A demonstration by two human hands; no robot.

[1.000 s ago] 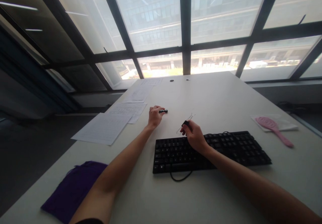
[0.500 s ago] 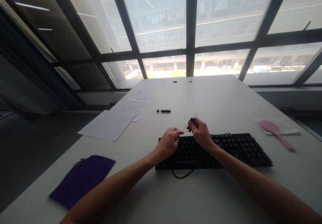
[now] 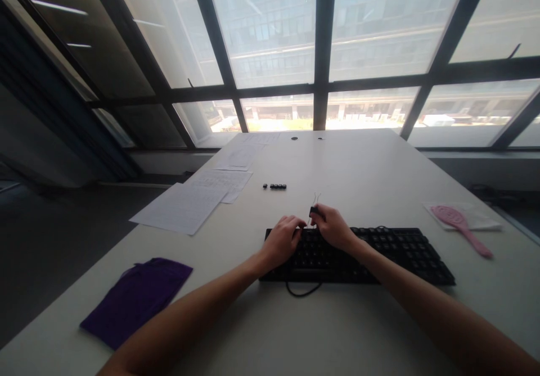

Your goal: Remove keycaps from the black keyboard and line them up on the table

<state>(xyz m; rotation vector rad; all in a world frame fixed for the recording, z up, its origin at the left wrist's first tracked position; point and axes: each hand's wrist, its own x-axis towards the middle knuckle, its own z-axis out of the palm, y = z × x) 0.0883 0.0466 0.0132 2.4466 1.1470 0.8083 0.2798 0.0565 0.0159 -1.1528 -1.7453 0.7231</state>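
A black keyboard (image 3: 400, 255) lies under both hands, its cable loop showing at the near edge. In my right hand (image 3: 331, 227) is a wire keycap puller (image 3: 314, 211) with a black grip. Its upper wire prongs point up and away; the lower wire reaches down to the keyboard's far edge. My left hand (image 3: 283, 238) rests over the keyboard's left part, fingers partly bent and reaching toward the lower wire, holding nothing that I can see. Whether those fingertips touch the wire, I cannot tell. Several loose black keycaps (image 3: 278, 187) stand in a row beyond the keyboard, with a single keycap (image 3: 265, 186) left of them.
Paper sheets (image 3: 179, 207) run along the table's left edge. A purple pouch (image 3: 137, 303) lies near my left forearm. On the right, a pink hairbrush (image 3: 458, 221) lies on a clear plastic bag (image 3: 485, 220). The white table (image 3: 358, 168) extends to large windows.
My right hand has shifted slightly left, and the keycap puller has turned from slanting to nearly upright. My left hand stays almost in place on the keyboard.
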